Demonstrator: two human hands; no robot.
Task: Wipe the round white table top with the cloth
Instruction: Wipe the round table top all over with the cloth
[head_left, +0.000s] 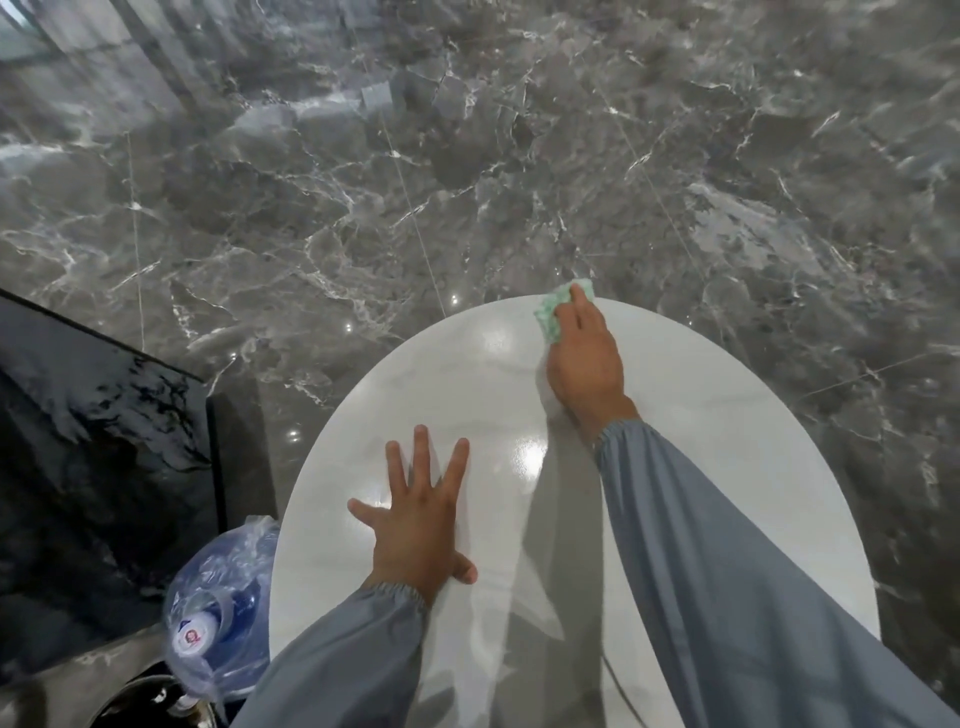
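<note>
View from above, looking down at a round white table (426, 395) w/ a glossy top, set on a dark grey marble floor (467, 156). Right hand (584, 358), arm stretched out in a grey-blue sleeve (727, 571), presses a pale green cloth (551, 306) flat under its fingers at the table's far edge; cloth pokes out ahead of and to the left of the fingertips, a corner reaching the rim. Hand is mostly flat, fingers together over the cloth, not curled in a fist. Left hand (415, 519) lies nearer the body, well apart from the right, palm down on the bare top, fingers spread wide, holding nothing. Left of that hand, below the table edge, a blue water jug (223, 603) in clear plastic wrap, beside a black marbled panel (93, 467)
</note>
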